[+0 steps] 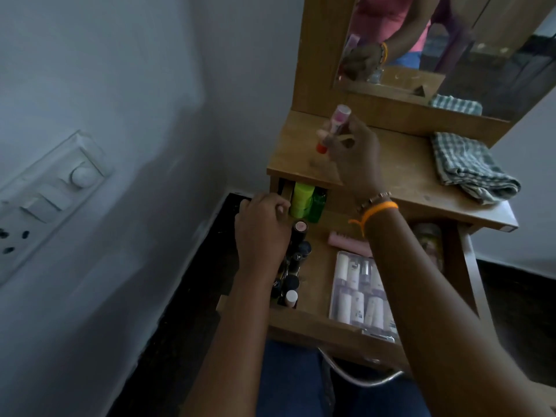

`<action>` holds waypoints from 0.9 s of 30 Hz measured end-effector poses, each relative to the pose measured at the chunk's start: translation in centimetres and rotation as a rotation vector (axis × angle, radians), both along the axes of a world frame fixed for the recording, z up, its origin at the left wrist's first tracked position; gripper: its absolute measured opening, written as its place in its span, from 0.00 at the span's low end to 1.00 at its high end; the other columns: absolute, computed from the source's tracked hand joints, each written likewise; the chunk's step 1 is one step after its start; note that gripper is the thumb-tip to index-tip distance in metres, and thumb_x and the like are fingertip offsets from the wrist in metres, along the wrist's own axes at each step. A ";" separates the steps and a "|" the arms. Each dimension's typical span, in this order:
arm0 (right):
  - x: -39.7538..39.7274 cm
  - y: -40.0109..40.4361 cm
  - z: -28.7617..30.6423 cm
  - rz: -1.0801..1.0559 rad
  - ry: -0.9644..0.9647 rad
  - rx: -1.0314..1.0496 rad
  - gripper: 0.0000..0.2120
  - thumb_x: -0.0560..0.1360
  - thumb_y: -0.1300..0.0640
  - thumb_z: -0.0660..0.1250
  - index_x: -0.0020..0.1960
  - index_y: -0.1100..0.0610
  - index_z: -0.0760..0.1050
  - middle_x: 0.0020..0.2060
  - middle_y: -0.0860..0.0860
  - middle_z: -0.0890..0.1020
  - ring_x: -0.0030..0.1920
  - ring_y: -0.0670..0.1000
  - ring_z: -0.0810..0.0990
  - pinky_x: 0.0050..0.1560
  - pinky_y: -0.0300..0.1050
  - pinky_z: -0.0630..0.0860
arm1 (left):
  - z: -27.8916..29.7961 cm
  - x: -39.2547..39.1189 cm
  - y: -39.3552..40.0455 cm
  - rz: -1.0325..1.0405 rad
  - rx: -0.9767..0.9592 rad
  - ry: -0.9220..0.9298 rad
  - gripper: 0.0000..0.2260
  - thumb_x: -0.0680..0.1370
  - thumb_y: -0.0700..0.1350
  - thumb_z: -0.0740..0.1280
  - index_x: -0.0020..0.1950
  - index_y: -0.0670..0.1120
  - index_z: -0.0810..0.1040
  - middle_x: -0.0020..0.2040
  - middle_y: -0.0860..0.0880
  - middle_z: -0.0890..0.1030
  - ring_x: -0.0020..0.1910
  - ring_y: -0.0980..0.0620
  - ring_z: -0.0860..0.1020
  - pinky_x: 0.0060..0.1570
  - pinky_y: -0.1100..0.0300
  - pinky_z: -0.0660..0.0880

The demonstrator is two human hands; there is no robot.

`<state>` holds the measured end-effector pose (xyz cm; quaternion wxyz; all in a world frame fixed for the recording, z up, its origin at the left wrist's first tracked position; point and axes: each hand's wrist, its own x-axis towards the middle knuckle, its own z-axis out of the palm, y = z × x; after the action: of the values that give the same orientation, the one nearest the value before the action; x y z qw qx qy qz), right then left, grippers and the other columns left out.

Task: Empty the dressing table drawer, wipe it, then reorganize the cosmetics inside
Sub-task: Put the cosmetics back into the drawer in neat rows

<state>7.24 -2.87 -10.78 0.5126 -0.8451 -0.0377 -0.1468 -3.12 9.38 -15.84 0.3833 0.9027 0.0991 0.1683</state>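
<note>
Wooden tabletop under a mirror, folded checked cloth at its right end. Drawer below is pulled open and full: green bottles at the back, dark small containers along the left side, clear pack of white tubes centre-right. Right hand is above the tabletop, fingers closed around a pink-capped tube with an orange end. Left hand is curled at the drawer's left edge; can't tell whether it grips anything.

Open wooden drawer holds cosmetics: green bottles (upright, at back), boxed tube set.
</note>
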 end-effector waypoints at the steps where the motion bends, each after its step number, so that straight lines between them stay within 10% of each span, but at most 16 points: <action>1: -1.9 -0.3 -0.1 0.081 -0.021 0.013 0.09 0.74 0.55 0.68 0.49 0.60 0.75 0.44 0.53 0.81 0.41 0.52 0.80 0.38 0.42 0.77 | 0.1 0.0 0.0 0.000 -0.001 0.005 0.10 0.77 0.39 0.60 0.48 0.47 0.81 0.50 0.50 0.80 0.51 0.48 0.73 0.50 0.50 0.71; 12: -7.3 -1.4 -4.7 0.292 0.230 -0.093 0.09 0.76 0.60 0.65 0.55 0.62 0.72 0.43 0.52 0.81 0.37 0.48 0.81 0.39 0.36 0.77 | 0.0 -0.2 0.0 -0.075 -0.031 0.048 0.10 0.79 0.37 0.60 0.51 0.46 0.79 0.51 0.51 0.76 0.47 0.59 0.71 0.35 0.73 0.61; 19: -7.3 -2.6 -5.0 0.249 0.238 -0.190 0.09 0.76 0.60 0.64 0.55 0.62 0.72 0.43 0.50 0.78 0.39 0.45 0.78 0.37 0.30 0.75 | -0.6 -0.1 -0.4 -0.286 0.146 0.121 0.09 0.76 0.50 0.67 0.54 0.49 0.80 0.53 0.52 0.77 0.55 0.49 0.70 0.50 0.56 0.67; 23: -7.3 -2.5 -5.6 0.334 0.321 -0.399 0.09 0.75 0.62 0.65 0.54 0.62 0.74 0.47 0.57 0.81 0.48 0.55 0.80 0.50 0.50 0.77 | -0.7 -0.2 -0.5 -0.249 0.140 0.116 0.10 0.74 0.52 0.68 0.52 0.50 0.81 0.52 0.52 0.76 0.55 0.49 0.69 0.51 0.55 0.66; 27: -7.3 -2.6 -6.1 0.396 0.347 -0.559 0.08 0.74 0.63 0.65 0.51 0.65 0.77 0.48 0.60 0.82 0.51 0.58 0.80 0.51 0.46 0.73 | -0.8 -0.2 -0.4 -0.259 0.096 0.118 0.11 0.73 0.52 0.70 0.51 0.49 0.82 0.51 0.53 0.76 0.55 0.50 0.70 0.52 0.54 0.67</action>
<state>-0.08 -5.45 -16.85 0.2793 -0.9411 -0.1514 0.1160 -3.34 8.96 -16.61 0.3516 0.9336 -0.0043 0.0686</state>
